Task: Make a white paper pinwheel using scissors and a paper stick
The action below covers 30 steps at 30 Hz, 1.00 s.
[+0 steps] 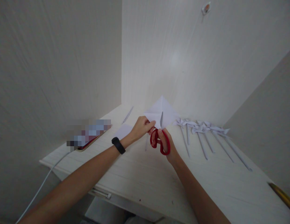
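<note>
We hold our left hand [140, 125] and right hand [173, 150] close together before us.
Our left forearm [88, 172] slants in from the lower left, the hand pinching with its thumb [150, 125] toward the right; our right forearm [196, 188] angles up from the lower right, the hand curled in a grip, its thumb [161, 134] pointing forward. Both forearms are bare.

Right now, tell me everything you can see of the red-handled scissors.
The scissors have two red, plastic-looking finger loops and a slim grey blade that looks metal; no second blade can be made out. The right hand grips them by the loops over the white table, the visible blade pointing forward against the white paper.
</note>
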{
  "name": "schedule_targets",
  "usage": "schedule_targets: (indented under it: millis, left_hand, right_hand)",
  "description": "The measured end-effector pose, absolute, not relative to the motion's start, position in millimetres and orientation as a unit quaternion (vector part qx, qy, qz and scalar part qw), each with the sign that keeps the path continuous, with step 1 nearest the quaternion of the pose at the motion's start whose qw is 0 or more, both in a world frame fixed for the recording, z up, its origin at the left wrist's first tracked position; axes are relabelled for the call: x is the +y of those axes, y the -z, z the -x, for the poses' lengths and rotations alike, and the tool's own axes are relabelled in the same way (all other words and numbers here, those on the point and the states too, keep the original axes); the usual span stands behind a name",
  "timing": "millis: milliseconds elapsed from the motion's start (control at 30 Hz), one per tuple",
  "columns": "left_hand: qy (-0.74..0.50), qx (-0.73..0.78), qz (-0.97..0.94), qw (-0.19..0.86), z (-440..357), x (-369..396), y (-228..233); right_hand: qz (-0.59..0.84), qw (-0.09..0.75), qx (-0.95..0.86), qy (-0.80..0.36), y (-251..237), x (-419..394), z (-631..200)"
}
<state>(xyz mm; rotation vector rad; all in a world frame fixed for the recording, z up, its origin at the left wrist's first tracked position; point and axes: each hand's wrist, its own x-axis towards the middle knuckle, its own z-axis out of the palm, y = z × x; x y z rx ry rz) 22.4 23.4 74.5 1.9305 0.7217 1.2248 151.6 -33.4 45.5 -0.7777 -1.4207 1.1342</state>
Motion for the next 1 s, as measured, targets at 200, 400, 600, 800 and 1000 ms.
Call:
schedule_targets:
  millis: [200,400,600,800,1000]
  left_hand:
    - [-0.472,0.282,-0.753,0.361,-21.1,23.4,-74.8]
    - [-0.474,0.278,-0.747,0.374,-21.6,22.3,-74.6]
    - [-0.477,0.273,-0.744,0.381,-22.2,22.8,-74.4]
    - [-0.474,0.274,-0.744,0.382,-22.0,22.3,-75.0]
    - [-0.478,0.266,-0.745,0.382,-21.6,22.8,-75.1]
  right_hand:
    - [0.326,0.548,-0.598,-0.485,-46.4,-34.1,-151.1]
    - [0.329,0.548,-0.601,-0.479,-46.2,-33.7,-151.1]
    - [0.325,0.552,-0.599,-0.480,-46.0,-33.7,-151.2]
    - [0.324,0.557,-0.596,-0.480,-45.3,-34.5,-151.6]
    - [0.326,0.551,-0.606,-0.471,-44.3,-34.6,-152.5]
